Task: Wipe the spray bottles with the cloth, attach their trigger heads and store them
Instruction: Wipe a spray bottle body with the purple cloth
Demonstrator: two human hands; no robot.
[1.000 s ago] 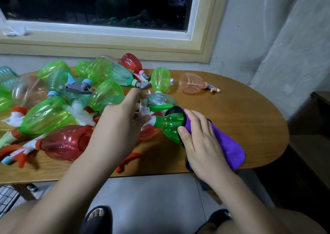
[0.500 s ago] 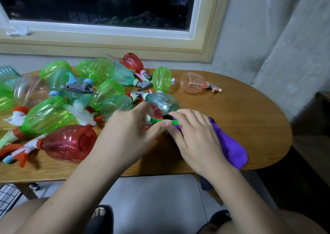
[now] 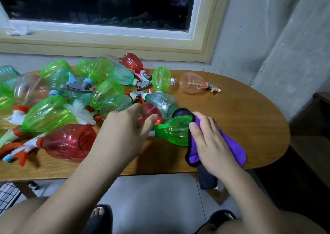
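**Slick bottle, crowded front edge**

Oval wooden bench (image 3: 241,108) under a dark window (image 3: 107,5), left half heaped with green, teal and red spray bottles on their sides. Just right of the heap, near the front edge: one green bottle (image 3: 175,131). Lies on its side, neck pointing left.

Left hand (image 3: 125,131) at the neck end, fingers curled round it, thumb on top. Trigger head fitted or not: impossible to tell, neck hidden under the palm. Right hand (image 3: 209,142) over the purple cloth (image 3: 234,149), fingers bent round the bottle's base through the fabric. Dark flap of the same cloth hanging off the bench edge.

Looks like mid-wipe. Dangers from here, as a judgement only:

- Smooth round plastic twisting out of the neck grip under a hard rub.
- Thin wall denting under too firm a squeeze.
- Left forearm low over the large red bottle (image 3: 69,140), thumb close to a small red bottle (image 3: 151,112). Risk of a wide elbow swing nudging the heap and sending bottles rolling off the front edge.
- Hanging flap dragging the cloth down once released.
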